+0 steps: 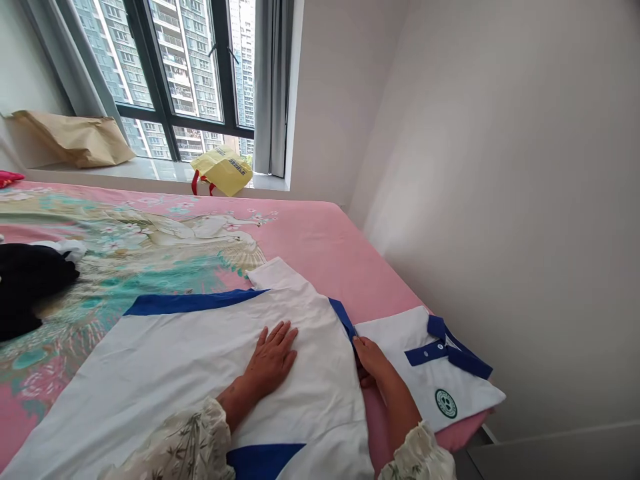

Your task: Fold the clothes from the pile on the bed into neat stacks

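Observation:
A white shirt with blue panels point(200, 360) lies spread across the bed in front of me, one sleeve pointing away toward the window. My left hand point(273, 357) rests flat on the fabric, fingers stretched out. At the shirt's right end, my right hand point(373, 363) pinches its blue edge between thumb and fingers; part of that grip is hidden behind the hand. Just right of this hand sits a folded white polo shirt point(425, 360) with a blue collar, a buttoned placket and a round green badge, close to the bed's corner.
Pink flowered bedding point(310, 233) covers the bed, which runs along the right wall. Dark clothing point(30, 283) lies at the left. On the window sill stand a brown paper bag point(80, 137) and a yellow bag point(225, 170) with red handles.

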`<action>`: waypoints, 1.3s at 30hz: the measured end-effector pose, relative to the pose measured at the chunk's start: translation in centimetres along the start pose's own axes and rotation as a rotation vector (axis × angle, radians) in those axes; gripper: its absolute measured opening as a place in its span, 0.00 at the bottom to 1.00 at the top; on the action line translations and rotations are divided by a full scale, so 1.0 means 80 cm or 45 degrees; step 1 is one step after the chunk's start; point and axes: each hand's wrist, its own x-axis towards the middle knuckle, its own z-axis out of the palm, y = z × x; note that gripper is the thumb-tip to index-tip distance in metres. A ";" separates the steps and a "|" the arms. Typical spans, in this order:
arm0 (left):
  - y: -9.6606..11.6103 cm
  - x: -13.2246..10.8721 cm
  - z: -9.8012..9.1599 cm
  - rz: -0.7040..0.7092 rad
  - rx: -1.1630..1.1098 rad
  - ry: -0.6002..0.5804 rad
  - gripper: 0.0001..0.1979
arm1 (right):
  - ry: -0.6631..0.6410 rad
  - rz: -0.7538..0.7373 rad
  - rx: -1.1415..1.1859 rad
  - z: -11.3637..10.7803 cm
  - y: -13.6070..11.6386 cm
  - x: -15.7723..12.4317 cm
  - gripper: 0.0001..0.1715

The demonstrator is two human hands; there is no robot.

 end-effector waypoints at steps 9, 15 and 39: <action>0.003 -0.005 -0.007 0.005 -0.009 -0.008 0.26 | 0.274 -0.220 -0.023 -0.014 0.009 0.011 0.12; 0.005 -0.006 -0.010 0.035 -0.005 -0.035 0.30 | 0.432 -0.250 -0.417 -0.018 0.005 0.005 0.14; 0.013 -0.017 -0.026 -0.053 -0.204 -0.087 0.34 | 0.075 -0.515 -0.711 0.031 -0.099 0.132 0.16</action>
